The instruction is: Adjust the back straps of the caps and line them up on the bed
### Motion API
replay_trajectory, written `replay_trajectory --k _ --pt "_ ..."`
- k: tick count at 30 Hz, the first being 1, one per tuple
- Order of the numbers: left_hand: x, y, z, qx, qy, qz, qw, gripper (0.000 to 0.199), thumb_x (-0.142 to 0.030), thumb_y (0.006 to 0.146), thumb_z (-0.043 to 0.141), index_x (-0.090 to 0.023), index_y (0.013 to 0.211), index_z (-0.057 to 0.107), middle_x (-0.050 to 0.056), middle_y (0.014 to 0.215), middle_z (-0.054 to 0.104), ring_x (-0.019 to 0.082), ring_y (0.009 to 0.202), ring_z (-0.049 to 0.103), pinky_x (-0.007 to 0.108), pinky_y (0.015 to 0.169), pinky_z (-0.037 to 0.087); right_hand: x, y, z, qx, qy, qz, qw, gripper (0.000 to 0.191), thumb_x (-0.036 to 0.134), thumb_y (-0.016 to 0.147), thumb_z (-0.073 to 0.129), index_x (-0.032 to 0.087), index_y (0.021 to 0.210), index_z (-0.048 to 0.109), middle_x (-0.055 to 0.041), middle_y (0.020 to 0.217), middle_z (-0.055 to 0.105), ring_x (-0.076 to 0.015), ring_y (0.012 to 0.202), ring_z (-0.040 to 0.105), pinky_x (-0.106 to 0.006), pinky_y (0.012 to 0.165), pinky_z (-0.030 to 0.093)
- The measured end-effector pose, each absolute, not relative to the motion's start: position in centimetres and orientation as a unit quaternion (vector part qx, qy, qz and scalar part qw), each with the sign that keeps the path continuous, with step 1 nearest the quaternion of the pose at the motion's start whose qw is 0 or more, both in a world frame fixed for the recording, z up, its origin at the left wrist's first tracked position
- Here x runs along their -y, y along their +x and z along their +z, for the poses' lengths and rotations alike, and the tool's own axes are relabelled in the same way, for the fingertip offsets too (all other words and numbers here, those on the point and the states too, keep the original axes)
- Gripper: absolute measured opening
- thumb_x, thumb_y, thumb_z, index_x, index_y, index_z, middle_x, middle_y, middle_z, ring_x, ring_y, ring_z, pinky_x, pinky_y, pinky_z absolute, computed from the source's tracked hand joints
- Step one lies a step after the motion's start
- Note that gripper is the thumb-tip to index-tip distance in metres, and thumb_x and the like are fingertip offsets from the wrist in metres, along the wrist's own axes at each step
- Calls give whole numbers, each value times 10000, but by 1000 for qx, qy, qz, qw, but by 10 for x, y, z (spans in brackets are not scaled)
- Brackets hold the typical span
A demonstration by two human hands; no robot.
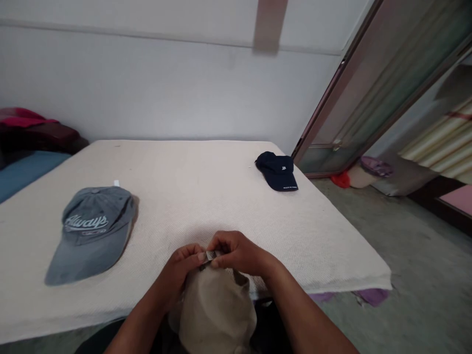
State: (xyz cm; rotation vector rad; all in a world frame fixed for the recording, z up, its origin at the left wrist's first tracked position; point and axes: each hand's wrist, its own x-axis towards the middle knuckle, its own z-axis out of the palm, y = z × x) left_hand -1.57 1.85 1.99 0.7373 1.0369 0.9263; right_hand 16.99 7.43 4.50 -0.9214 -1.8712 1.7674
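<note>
A beige cap hangs close to my body at the near edge of the bed. My left hand and my right hand meet at its far end, thumbs and fingers pinched on the strap, where a small light piece shows between them. Whether that piece is a buckle or a tag I cannot tell. To the left lies a grey-blue cap with white "Always" lettering, its brim towards me. Farther off on the right rests a navy cap with a small white mark.
All this is on a bed with a white textured cover, against a pale wall. Dark red items and a blue surface sit at the far left. A glass door and grey floor are on the right.
</note>
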Motion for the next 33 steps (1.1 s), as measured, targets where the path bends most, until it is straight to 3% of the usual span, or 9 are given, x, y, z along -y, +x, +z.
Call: replay_trajectory --k 6,13,33 --pt "-18 -13 21 -481 338 455 669 233 -351 774 559 -172 628 530 -25 602 489 124 564 419 242 545 350 -73 168 43 687 -338 610 206 205 193 675 696 185 867 625 15 755 549 -107 682 493 -228 609 385" --pt "-21 -12 25 -516 367 396 665 190 -336 721 670 -178 774 578 -12 687 577 131 637 482 236 592 354 -72 165 41 686 -329 615 206 159 148 678 676 177 821 612 33 690 509 -89 639 456 -215 586 365" --pt "-19 -11 21 -492 300 426 697 177 -248 692 705 -177 777 567 -19 660 600 106 591 518 219 567 372 -73 163 34 654 -322 647 224 231 157 667 684 172 890 626 18 749 543 -92 667 480 -220 600 393"
